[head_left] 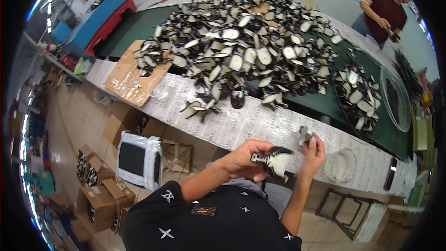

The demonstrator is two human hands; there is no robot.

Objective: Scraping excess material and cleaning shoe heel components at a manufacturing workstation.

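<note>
My left hand (246, 159) is closed around a black-and-cream moulded part (278, 162), whose exact kind I cannot make out. It is held above the near edge of the table, in front of my body. To its right, my right hand (312, 157) pinches a small grey piece (304, 135) between thumb and fingers, also too small to name. Beyond both hands lies a large heap of similar black-and-cream parts (237, 62). One dark part (237, 98) stands at the heap's near edge.
A clear round plastic tub (340, 166) sits right of my hands, near a dark phone-like object (390, 174). Flattened cardboard (132, 76) lies on the table's left. A round tray of parts (360, 95) is at right. Another person (383, 11) stands at the far right.
</note>
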